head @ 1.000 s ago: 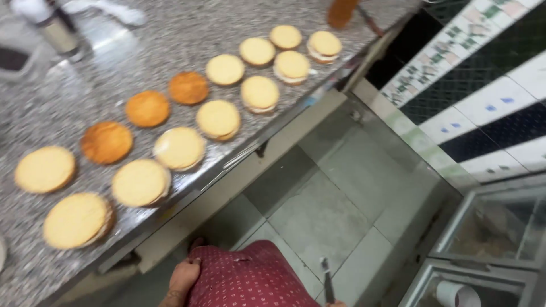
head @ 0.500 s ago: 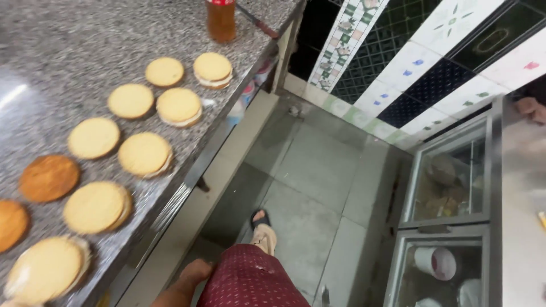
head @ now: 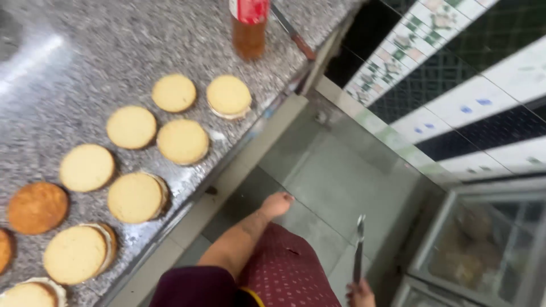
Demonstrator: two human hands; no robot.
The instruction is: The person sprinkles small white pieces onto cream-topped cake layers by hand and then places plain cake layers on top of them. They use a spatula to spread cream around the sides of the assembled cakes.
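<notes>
Along the left, the speckled counter (head: 102, 51) carries pale round cakes (head: 182, 141) near its front edge, which runs diagonally; a bottle (head: 248, 28) stands at the far end. Right of that edge lies open tiled floor (head: 335, 176). Low right, the right hand (head: 360, 295) is closed around a knife (head: 358, 250), blade up.

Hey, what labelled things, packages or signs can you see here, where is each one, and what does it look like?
Bottle: stands at the far end of the granite counter, past the round cakes; amber contents, red and white label around its upper part.
Glass-lidded freezer: lower right on the floor; contents blurred, no package can be made out.
No signs or screens in view.
</notes>
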